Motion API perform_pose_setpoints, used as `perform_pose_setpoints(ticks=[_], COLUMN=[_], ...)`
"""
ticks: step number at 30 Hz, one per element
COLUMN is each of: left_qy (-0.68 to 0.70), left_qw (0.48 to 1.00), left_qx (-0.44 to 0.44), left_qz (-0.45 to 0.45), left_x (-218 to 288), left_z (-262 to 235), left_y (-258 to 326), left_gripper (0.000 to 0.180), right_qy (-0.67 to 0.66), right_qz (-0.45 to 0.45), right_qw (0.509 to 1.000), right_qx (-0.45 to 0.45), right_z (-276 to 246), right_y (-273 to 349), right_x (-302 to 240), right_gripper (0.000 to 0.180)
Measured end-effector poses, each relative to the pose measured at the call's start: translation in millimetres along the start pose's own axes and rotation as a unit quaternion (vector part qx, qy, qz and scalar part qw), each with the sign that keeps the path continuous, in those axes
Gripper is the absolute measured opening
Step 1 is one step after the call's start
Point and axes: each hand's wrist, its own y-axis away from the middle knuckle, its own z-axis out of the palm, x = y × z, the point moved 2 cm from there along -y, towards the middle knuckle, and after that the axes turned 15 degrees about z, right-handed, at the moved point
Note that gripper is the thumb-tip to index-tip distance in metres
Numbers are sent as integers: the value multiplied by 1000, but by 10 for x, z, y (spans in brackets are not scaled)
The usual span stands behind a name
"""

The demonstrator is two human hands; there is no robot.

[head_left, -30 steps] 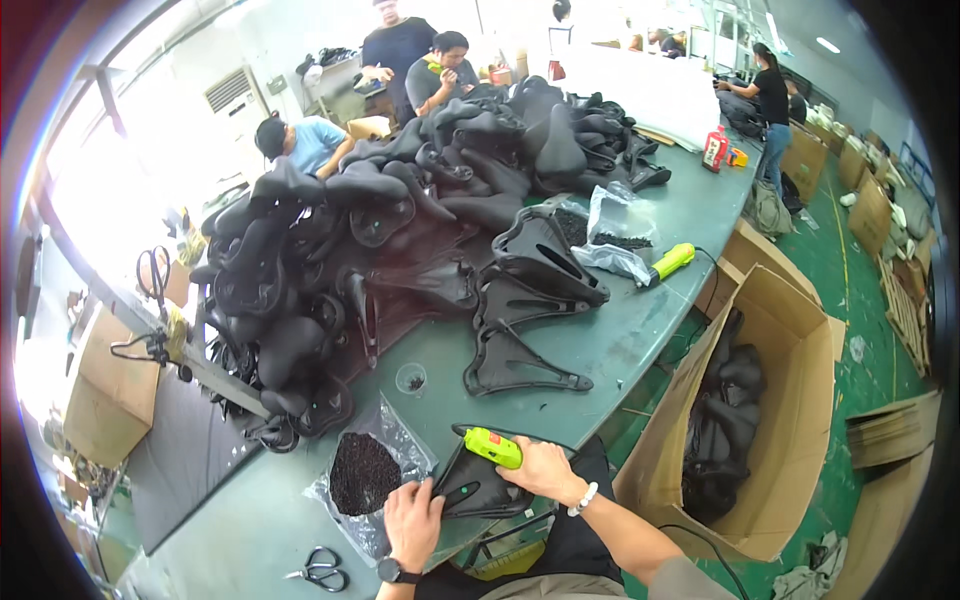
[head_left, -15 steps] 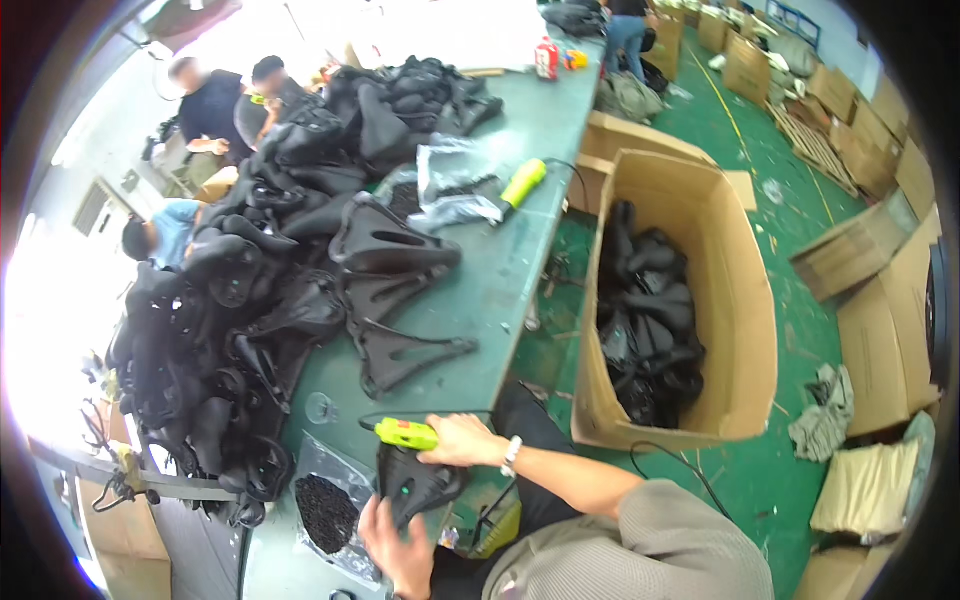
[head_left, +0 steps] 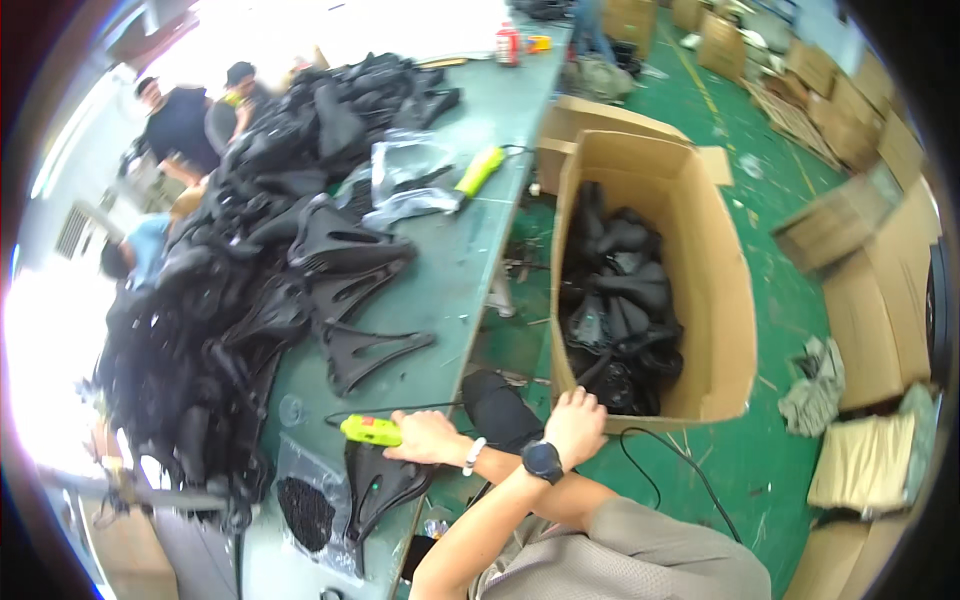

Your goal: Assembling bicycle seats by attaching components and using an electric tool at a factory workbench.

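Note:
My right hand (head_left: 428, 437) is closed around a yellow-green power screwdriver (head_left: 370, 430), held over a black bicycle saddle shell (head_left: 382, 490) at the table's near edge. Crossing over my right forearm, my left hand (head_left: 578, 428) is at the near rim of a tall cardboard box (head_left: 705, 300). Its fingers point away from me, slightly apart, and nothing shows in them. Black bicycle saddles (head_left: 630, 290) lie heaped inside that box. Left of the shell, a clear plastic bag (head_left: 340, 480) lies under a pile of small black parts (head_left: 305, 515).
A big heap of black saddles (head_left: 190, 350) covers the table's left side. Flat saddle shells (head_left: 365, 350) lie beside it. Farther off are a second yellow-green tool (head_left: 480, 172) and plastic bags (head_left: 400, 170). A cable (head_left: 690, 465) crosses the floor. People stand beyond the heap.
My left hand has left the saddle shell and swung right, across my right arm, to the box. My right hand still holds the screwdriver over the shell. The whole view has shifted slightly.

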Motion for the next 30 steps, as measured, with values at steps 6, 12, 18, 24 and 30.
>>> perform_pose_setpoints(ticks=[6,12,18,24,30], left_qy=[-71,115,-129,-223,-227], left_qw=[962,991,883,774,725], left_qx=[262,58,401,511,473], left_qz=[40,-18,-206,-299,-445], left_x=[101,-131,-665,-341,384], left_z=[-144,-236,-1840,-2180,-240], left_y=[-165,179,1584,2997,3830], left_gripper=[59,55,71,47,37], right_qy=[31,21,43,42,53], right_qz=[47,44,34,15,21], right_qw=[998,999,998,999,998], right_qx=[-21,-19,-8,23,18], right_z=[-123,-26,131,29,18], right_y=[-1,-58,-136,-13,33], right_x=[90,32,94,4,-27], right_gripper=[71,70,68,70,70])
